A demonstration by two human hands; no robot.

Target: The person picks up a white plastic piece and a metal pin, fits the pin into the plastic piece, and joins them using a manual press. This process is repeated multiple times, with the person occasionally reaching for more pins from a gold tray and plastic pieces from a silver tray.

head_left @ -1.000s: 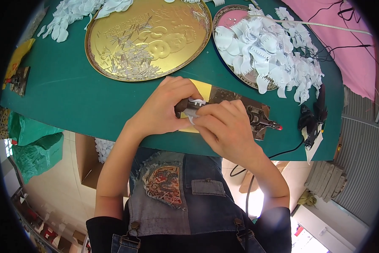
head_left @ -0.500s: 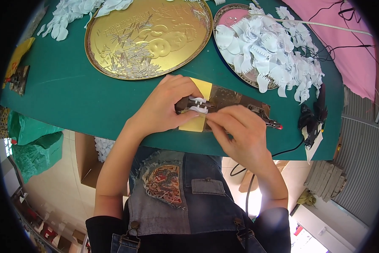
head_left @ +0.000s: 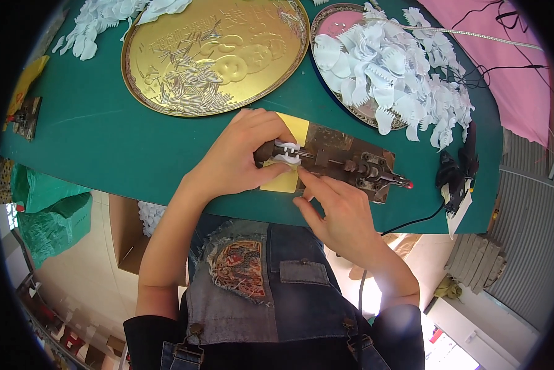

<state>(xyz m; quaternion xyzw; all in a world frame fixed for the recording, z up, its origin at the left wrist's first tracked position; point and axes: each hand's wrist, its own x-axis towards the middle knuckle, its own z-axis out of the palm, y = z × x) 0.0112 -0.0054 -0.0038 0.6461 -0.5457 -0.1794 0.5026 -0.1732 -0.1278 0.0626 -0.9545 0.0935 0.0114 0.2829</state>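
Note:
My left hand is closed on a white plastic hair claw clip, whose two toothed halves sit on either side of a metal rod at the left end of a clamp jig. Thumb and fingers press the halves from both sides. My right hand is just right of the clip, index finger stretched toward its near edge and thumb apart. Nothing shows between those fingers; whether the index fingertip touches the jig I cannot tell. Yellow material lies under the clip.
Beyond the jig, a gold oval tray carries small metal pins. A round tray heaped with white clip halves stands far right, and more halves lie far left. A black tool with a cable rests at right.
My right hand has moved nearer to me and slightly left, its thumb and index finger parting and uncovering the jig's clamp. My left hand keeps its hold on the clip.

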